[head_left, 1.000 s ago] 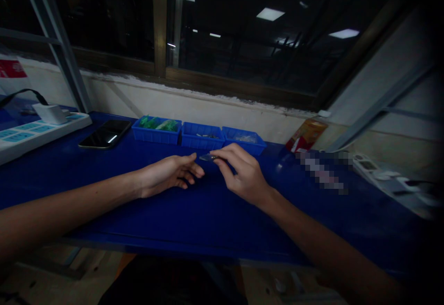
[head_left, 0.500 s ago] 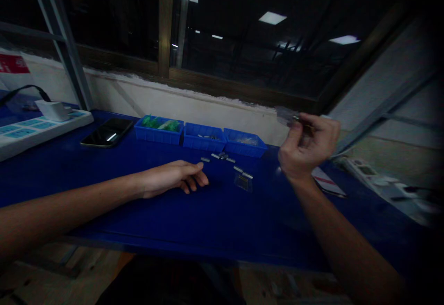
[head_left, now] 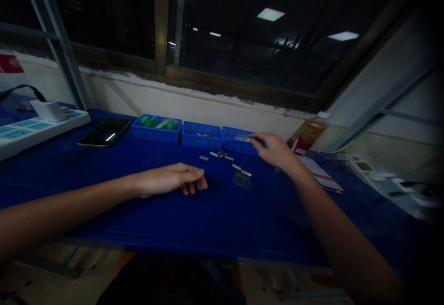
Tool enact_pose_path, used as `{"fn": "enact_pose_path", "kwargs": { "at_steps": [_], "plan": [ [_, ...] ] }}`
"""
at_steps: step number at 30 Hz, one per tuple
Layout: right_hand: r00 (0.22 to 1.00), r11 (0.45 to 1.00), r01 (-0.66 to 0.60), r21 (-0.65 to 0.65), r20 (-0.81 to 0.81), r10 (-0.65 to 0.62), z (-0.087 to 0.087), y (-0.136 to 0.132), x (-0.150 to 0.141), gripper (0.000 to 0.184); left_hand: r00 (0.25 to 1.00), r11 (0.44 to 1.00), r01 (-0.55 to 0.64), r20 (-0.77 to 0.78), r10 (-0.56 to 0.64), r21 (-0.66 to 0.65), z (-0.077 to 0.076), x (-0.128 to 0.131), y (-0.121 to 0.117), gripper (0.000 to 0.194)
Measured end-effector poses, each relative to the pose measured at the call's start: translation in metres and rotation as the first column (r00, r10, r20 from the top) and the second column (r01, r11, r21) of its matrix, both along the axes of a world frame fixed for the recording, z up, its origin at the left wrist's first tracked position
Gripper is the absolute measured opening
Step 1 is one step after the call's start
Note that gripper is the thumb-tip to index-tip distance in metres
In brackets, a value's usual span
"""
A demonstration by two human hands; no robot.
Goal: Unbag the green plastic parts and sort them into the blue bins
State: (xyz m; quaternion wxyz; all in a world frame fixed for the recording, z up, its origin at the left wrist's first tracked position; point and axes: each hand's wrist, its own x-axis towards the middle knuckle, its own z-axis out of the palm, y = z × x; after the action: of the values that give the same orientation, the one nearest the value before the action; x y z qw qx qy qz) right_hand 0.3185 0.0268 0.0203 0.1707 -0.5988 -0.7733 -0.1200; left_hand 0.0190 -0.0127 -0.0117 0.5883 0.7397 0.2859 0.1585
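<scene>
My left hand [head_left: 171, 180] rests palm down on the blue table [head_left: 208, 212], fingers loosely curled with nothing in them. Just beyond its fingertips lie several small metal cylinders [head_left: 222, 155] and a small clear bag [head_left: 242, 181]. My right hand [head_left: 272, 148] reaches left to the rim of the right-hand blue bin [head_left: 231, 146], which holds clear bags. Its fingertips are dim against the bin, so what they hold, if anything, is unclear. The middle blue bin [head_left: 203, 142] holds small metal parts. The left blue bin [head_left: 156, 134] holds green pieces.
A dark phone [head_left: 104, 133] lies left of the bins, and a white power strip [head_left: 31, 131] with a charger runs along the far left. A red and yellow packet [head_left: 305, 136] leans against the wall. A paper card [head_left: 322, 175] and grey devices [head_left: 388, 180] lie at the right.
My right hand held a small part near my left hand, lifted up to the right with a clear bag, then came down to the right bin. The cylinders now lie exposed.
</scene>
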Motion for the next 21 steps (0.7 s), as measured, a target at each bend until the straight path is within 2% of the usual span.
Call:
{"fn": "enact_pose_path", "kwargs": {
  "at_steps": [2,5,7,8,10,14,18,21],
  "plan": [
    [0.999,0.975,-0.018,-0.221,0.024,0.024,0.008,-0.012,-0.005,0.032,1.000,1.000,0.013,-0.007,-0.013,0.019,0.000,0.000,0.000,0.041],
    [0.998,0.859,-0.054,-0.509,0.007,0.067,0.012,-0.030,-0.016,0.043,0.999,0.999,0.019,-0.028,-0.018,0.037,0.001,0.000,0.000,0.040],
    [0.996,0.794,-0.074,-0.604,0.003,0.094,0.011,-0.039,-0.024,0.048,0.999,0.998,0.025,-0.040,-0.023,0.050,0.001,0.000,0.000,0.040],
    [0.994,0.778,-0.072,-0.624,0.015,0.104,0.010,-0.042,-0.028,0.049,0.999,0.998,0.031,-0.044,-0.028,0.056,0.001,0.000,0.000,0.040],
    [0.989,0.775,-0.053,-0.630,0.072,0.126,0.008,-0.046,-0.035,0.048,0.998,0.997,0.040,-0.047,-0.037,0.061,0.001,0.000,0.000,0.040],
    [0.967,0.813,-0.058,-0.579,0.169,0.189,0.003,-0.050,-0.046,0.036,0.997,0.996,0.055,-0.054,-0.051,0.072,0.000,0.000,0.001,0.037],
    [0.952,0.856,-0.133,-0.500,0.175,0.250,-0.003,-0.053,-0.058,0.022,0.996,0.995,0.065,-0.068,-0.059,0.080,0.001,0.000,0.000,0.035],
    [0.954,0.886,-0.209,-0.413,0.115,0.278,-0.007,-0.052,-0.066,0.023,0.996,0.994,0.071,-0.063,-0.066,0.082,0.002,0.000,-0.001,0.035]
  ]
}}
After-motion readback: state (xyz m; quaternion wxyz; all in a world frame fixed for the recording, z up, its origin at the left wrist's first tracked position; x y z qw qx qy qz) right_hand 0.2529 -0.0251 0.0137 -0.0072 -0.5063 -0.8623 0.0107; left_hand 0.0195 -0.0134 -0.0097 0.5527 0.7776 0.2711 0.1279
